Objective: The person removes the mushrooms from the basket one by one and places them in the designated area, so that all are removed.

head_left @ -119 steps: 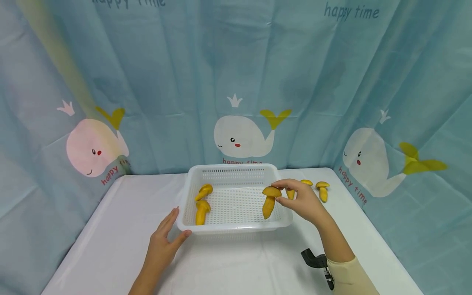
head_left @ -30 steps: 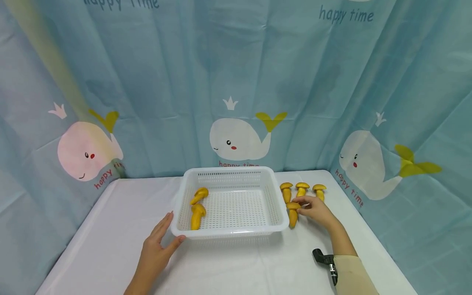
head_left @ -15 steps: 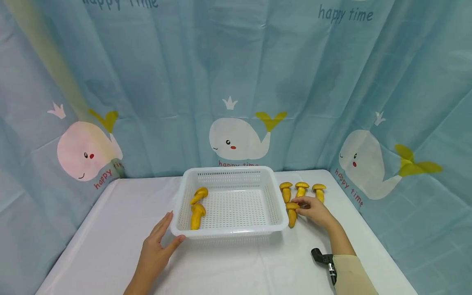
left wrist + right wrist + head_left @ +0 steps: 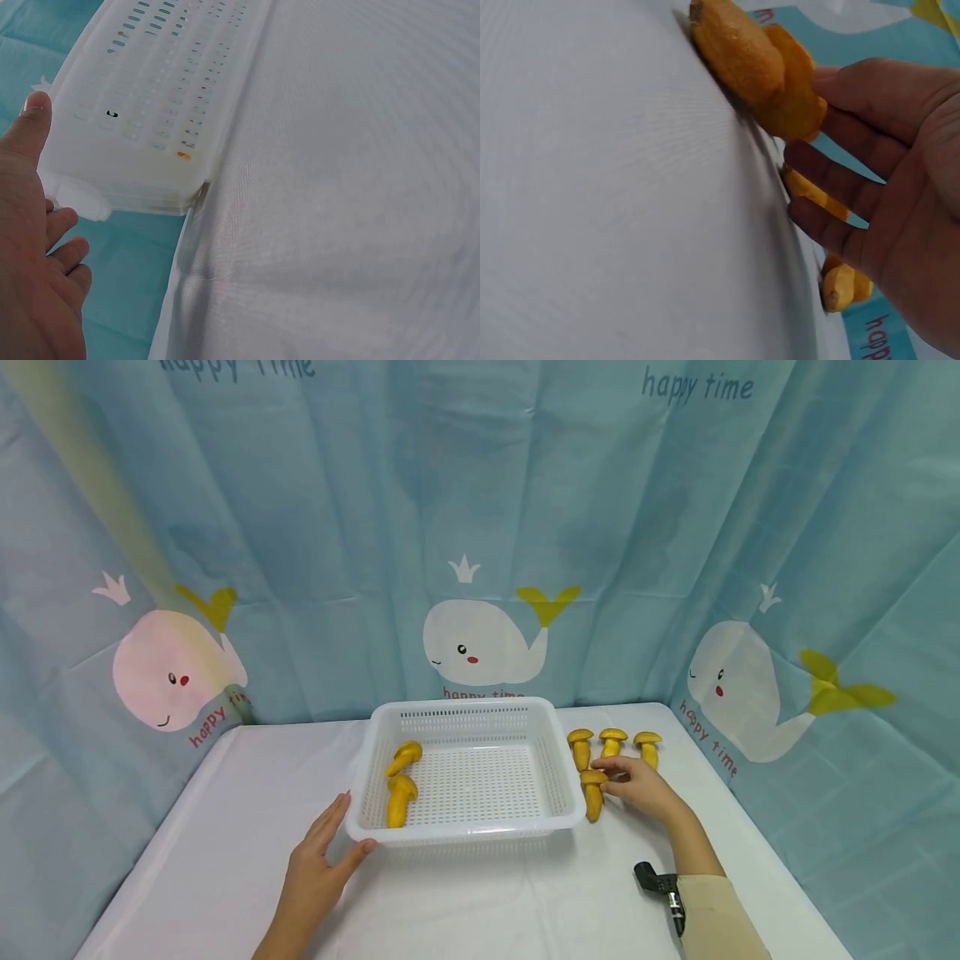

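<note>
At the right of the white basket (image 4: pixel 480 831), my right hand (image 4: pixel 641 789) pinches the cap of a yellow mushroom (image 4: pixel 593 802), which lies on the table. The right wrist view shows my thumb against that mushroom's cap (image 4: pixel 799 97), with the other fingers loosely bent. My left hand (image 4: pixel 315 868) rests at the basket's near left corner, fingers fairly straight, thumb by the front rim. Inside the basket, two more mushrooms lie at the left, one behind (image 4: pixel 406 758) and one in front (image 4: pixel 401 802).
Three mushrooms lie behind my right hand: one by the basket (image 4: pixel 581 750), a middle one (image 4: pixel 612 742) and a right one (image 4: pixel 647 747). The white-covered table (image 4: pixel 480 910) ends at a blue whale-print curtain (image 4: pixel 480 527). A black device (image 4: pixel 660 889) is at my right wrist.
Four seconds ago my right hand held a mushroom over the basket's right side; by one second ago it was at a mushroom on the table. Both hands have stayed nearly still since.
</note>
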A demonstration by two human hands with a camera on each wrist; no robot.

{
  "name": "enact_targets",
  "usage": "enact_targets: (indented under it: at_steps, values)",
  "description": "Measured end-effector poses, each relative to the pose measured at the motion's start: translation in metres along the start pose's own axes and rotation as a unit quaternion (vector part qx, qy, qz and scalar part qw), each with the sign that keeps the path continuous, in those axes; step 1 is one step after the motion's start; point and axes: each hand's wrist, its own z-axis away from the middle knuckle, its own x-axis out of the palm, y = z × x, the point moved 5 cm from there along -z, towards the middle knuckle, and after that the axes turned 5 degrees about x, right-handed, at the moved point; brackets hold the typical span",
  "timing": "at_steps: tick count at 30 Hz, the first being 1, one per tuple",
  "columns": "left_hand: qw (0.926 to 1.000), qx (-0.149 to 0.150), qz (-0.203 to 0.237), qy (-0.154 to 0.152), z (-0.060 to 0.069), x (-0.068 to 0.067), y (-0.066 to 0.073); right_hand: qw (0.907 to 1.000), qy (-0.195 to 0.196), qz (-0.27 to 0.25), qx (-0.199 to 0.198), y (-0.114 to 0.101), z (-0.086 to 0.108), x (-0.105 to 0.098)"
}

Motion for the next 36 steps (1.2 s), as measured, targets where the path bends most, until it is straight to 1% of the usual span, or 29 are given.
enact_targets:
  at_steps: [4,7,10,14,17,22,25,31,36]
  values:
    - [1.0000,0.003,-0.005,0.002,0.001,0.000,0.000,0.9999,0.008,0.008,-0.003,-0.008,0.003,-0.006]
    - [0.9999,0.007,-0.009,0.002,0.001,-0.001,0.000,0.9996,0.019,0.005,-0.019,-0.021,0.008,-0.015]
    - [0.9999,0.009,-0.010,0.003,0.001,-0.001,0.000,0.9985,0.040,0.003,-0.037,-0.040,0.015,-0.025]
    - [0.9999,0.010,-0.005,0.005,0.000,-0.002,0.000,0.9948,0.078,0.006,-0.066,-0.070,0.026,-0.037]
    - [0.9999,0.011,0.001,0.007,0.000,-0.002,0.000,0.9924,0.094,0.003,-0.079,-0.092,0.035,-0.040]
    - [0.9999,0.008,0.002,0.006,0.000,0.000,0.000,0.9906,0.097,0.001,-0.097,-0.120,0.046,-0.034]
    - [0.9999,0.009,0.003,0.006,-0.001,0.001,0.001,0.9896,0.091,-0.010,-0.111,-0.132,0.048,-0.026]
    - [0.9997,0.018,0.015,0.009,-0.001,0.002,0.001,0.9883,0.077,-0.037,-0.127,-0.151,0.048,-0.008]
    - [0.9999,0.005,0.010,0.006,0.001,0.000,-0.001,0.9864,0.062,-0.037,-0.147,-0.178,0.042,0.006]
